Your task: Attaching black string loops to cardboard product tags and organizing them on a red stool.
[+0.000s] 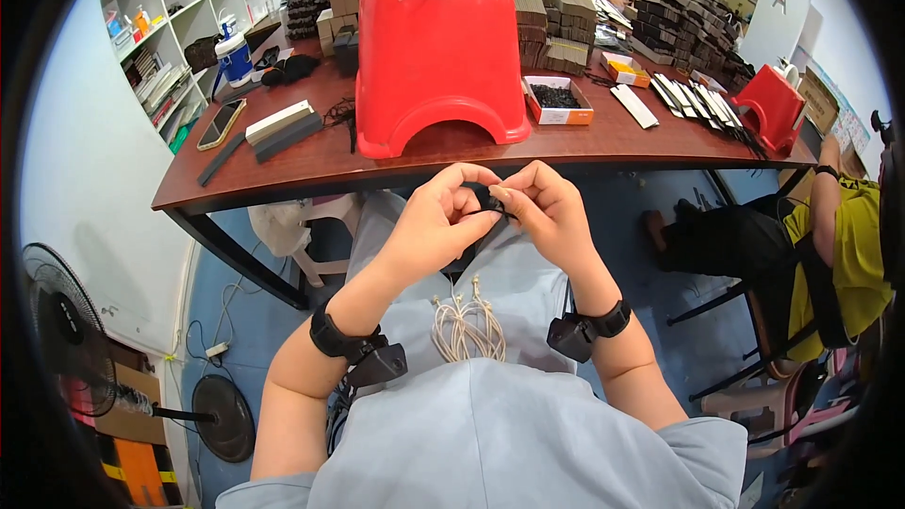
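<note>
My left hand (436, 219) and my right hand (549, 209) meet in front of the table's near edge, above my lap. Fingertips and thumbs of both are pinched on a thin black cord (505, 214); its ends and any knot are mostly hidden by the fingers. Just beyond the hands, a red plastic stool (438, 57) stands on the dark red table (283, 170). On my lap, below the hands, lies a looped bundle of beige cords (468, 328).
An open box of small black pieces (558, 102) stands right of the stool. To the left lie a phone (222, 124) and grey and white bars (281, 132). White strips (693, 99) lie at right, near a smaller red stool (768, 108). A person in yellow (853, 254) sits at right; a fan (66, 320) stands left.
</note>
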`<state>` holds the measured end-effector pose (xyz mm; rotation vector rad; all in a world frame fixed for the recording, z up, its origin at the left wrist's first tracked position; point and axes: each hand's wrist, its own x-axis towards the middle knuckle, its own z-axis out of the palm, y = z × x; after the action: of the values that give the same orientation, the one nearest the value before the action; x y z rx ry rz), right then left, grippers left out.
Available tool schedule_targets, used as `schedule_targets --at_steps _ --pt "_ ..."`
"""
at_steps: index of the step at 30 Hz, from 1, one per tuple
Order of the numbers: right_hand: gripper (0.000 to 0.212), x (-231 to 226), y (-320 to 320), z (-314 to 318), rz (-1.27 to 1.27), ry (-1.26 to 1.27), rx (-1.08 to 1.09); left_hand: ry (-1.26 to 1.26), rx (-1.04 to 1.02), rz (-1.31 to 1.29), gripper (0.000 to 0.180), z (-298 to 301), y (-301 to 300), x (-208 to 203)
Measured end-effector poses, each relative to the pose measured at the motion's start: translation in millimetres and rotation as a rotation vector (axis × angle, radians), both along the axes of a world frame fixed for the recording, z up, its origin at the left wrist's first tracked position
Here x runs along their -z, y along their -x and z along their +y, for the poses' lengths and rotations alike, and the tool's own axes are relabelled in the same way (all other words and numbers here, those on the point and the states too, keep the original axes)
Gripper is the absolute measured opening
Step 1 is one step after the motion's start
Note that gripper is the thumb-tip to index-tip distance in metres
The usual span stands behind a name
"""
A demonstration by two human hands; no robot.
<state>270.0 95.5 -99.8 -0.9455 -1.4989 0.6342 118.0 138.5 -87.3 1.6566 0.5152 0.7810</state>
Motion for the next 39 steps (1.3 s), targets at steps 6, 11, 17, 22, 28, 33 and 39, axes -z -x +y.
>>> schedule_targets --at_steps 6,11,17,22,28,33,39 --pt "0.012 -3 -2 -4 0.252 0.185 -0.171 0.226 0.068 -0.027 0.023 -4 3 -3" --pt "0.012 -5 -4 -5 0.304 0.255 -0.257 0.314 0.149 -0.037 0.017 0 5 -1" --pt "0.012 -3 -7 -6 0.255 0.367 -0.362 0.234 0.187 0.036 0.015 7 12 1" --pt "0.011 -6 -6 -7 0.213 0.367 -0.353 0.241 0.23 -0.025 0.015 11 12 10" --pt "0.011 -8 -4 -9 0.179 0.312 -0.295 0.2 0.206 -0.031 0.013 9 11 11" --pt "0.011 -8 0 -12 0.138 0.265 -0.282 0.201 0.225 -0.011 0.012 9 14 8" --pt "0.013 -1 5 -9 0.143 0.328 -0.336 0.132 0.294 0.079 0.012 15 21 8"
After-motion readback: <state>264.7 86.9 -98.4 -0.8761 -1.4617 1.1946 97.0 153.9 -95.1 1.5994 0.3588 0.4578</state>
